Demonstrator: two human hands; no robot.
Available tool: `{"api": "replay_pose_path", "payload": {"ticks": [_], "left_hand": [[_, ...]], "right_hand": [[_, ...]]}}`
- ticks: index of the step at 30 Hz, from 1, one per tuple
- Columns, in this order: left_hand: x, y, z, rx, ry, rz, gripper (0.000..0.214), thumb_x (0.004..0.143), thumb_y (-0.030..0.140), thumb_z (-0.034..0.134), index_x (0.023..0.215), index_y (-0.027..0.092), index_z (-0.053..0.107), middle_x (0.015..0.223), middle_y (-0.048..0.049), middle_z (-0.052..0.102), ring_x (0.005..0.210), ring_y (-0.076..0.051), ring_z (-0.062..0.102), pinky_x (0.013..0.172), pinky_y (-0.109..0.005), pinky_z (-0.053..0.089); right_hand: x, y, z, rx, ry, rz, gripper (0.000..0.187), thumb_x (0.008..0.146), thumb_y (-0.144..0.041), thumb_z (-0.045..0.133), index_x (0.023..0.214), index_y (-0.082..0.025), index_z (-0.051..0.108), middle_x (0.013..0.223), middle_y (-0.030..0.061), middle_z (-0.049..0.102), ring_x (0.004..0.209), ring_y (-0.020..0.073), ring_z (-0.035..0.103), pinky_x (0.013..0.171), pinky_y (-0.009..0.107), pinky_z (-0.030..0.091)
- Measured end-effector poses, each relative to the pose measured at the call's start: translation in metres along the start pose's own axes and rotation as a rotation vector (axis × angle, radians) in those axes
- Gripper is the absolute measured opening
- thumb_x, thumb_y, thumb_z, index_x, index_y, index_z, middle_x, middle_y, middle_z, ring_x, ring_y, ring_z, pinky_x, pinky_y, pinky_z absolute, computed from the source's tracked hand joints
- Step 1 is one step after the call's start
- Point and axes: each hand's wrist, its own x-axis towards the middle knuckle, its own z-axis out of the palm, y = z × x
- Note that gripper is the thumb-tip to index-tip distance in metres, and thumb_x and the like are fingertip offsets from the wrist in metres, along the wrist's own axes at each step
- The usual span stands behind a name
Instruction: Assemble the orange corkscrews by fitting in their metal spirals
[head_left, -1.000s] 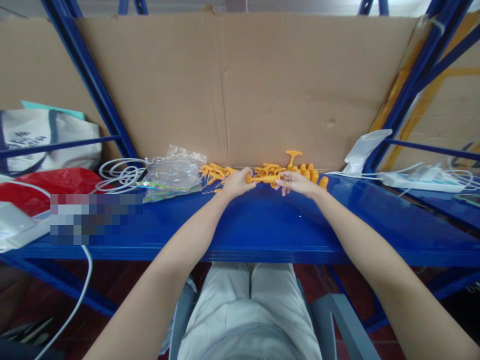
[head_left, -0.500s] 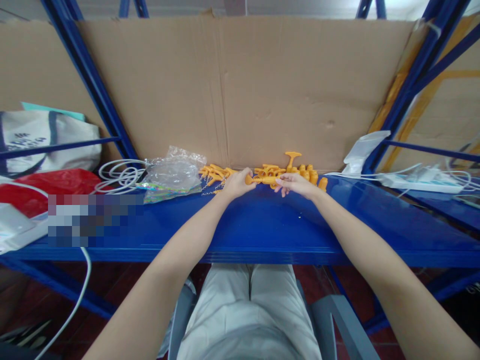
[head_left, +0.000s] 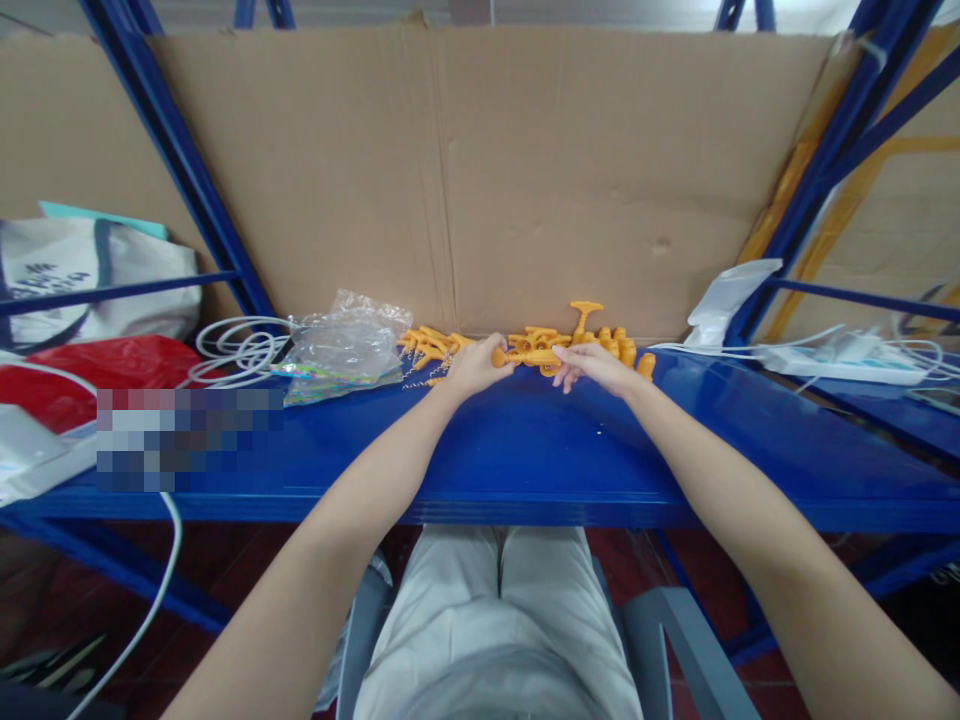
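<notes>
An orange plastic piece with a long narrow body (head_left: pixel 532 356) lies level between my hands above the back of the blue table. My left hand (head_left: pixel 476 367) is closed round its rounded left end. At its right end my right hand (head_left: pixel 589 365) pinches it between thumb and forefinger, the other fingers curled loosely below. Beside my left hand are several orange parts with spiral metal wires (head_left: pixel 427 347). Behind and right of my right hand are an upright orange T-shaped handle (head_left: pixel 584 315) and several rounded orange pieces (head_left: pixel 618 345). What the piece exactly is, I cannot make out.
Clear plastic bags (head_left: pixel 341 345) lie to the left, near coiled white cable (head_left: pixel 244 350) and a red bag (head_left: pixel 112 370). A cardboard sheet (head_left: pixel 525 180) stands behind the blue table (head_left: pixel 525 450). White power strips (head_left: pixel 847 362) lie at the right.
My right hand has shifted very slightly on the orange piece's right end. My left hand keeps its hold, and the surrounding parts stay in place.
</notes>
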Motion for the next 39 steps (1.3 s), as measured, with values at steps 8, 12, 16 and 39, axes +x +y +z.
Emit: {"api": "replay_pose_path", "payload": {"ticks": [8, 12, 16, 39], "left_hand": [[0.005, -0.003, -0.009, -0.062, 0.036, -0.038, 0.038, 0.096, 0.034, 0.051, 0.131, 0.022, 0.049, 0.107, -0.0081, 0.072, 0.099, -0.023, 0.069, 0.084, -0.033, 0.052], [0.009, -0.016, -0.021, 0.135, -0.089, -0.259, 0.034, 0.094, 0.023, 0.047, 0.125, 0.019, 0.059, 0.116, -0.0140, 0.072, 0.112, -0.028, 0.067, 0.093, -0.038, 0.051], [0.011, -0.029, -0.023, 0.316, -0.449, -0.424, 0.049, 0.075, 0.030, 0.073, 0.121, 0.016, 0.068, 0.123, -0.0184, 0.071, 0.118, -0.037, 0.064, 0.098, -0.042, 0.051], [0.009, -0.022, 0.000, 0.133, -0.374, -0.081, 0.035, 0.090, 0.023, 0.052, 0.121, 0.020, 0.069, 0.125, -0.0110, 0.071, 0.116, -0.024, 0.066, 0.098, -0.033, 0.051]], "right_hand": [[0.008, 0.004, -0.001, 0.100, 0.249, -0.059, 0.042, 0.077, -0.059, 0.075, 0.078, -0.019, 0.060, 0.071, 0.0030, 0.071, 0.058, 0.0138, 0.065, 0.062, 0.029, 0.054], [0.021, 0.017, -0.009, 0.121, 0.494, -0.175, 0.045, 0.071, -0.056, 0.079, 0.089, -0.022, 0.056, 0.074, -0.0007, 0.069, 0.061, 0.0156, 0.066, 0.065, 0.033, 0.057], [0.030, 0.032, -0.018, 0.078, 0.670, -0.289, 0.052, 0.067, -0.058, 0.080, 0.096, -0.024, 0.054, 0.087, 0.0016, 0.070, 0.076, 0.0193, 0.070, 0.073, 0.038, 0.059], [0.010, 0.020, -0.015, -0.545, 0.684, -0.151, 0.043, 0.084, -0.039, 0.062, 0.120, -0.016, 0.060, 0.105, 0.0102, 0.070, 0.079, 0.0233, 0.065, 0.077, 0.039, 0.052]]}}
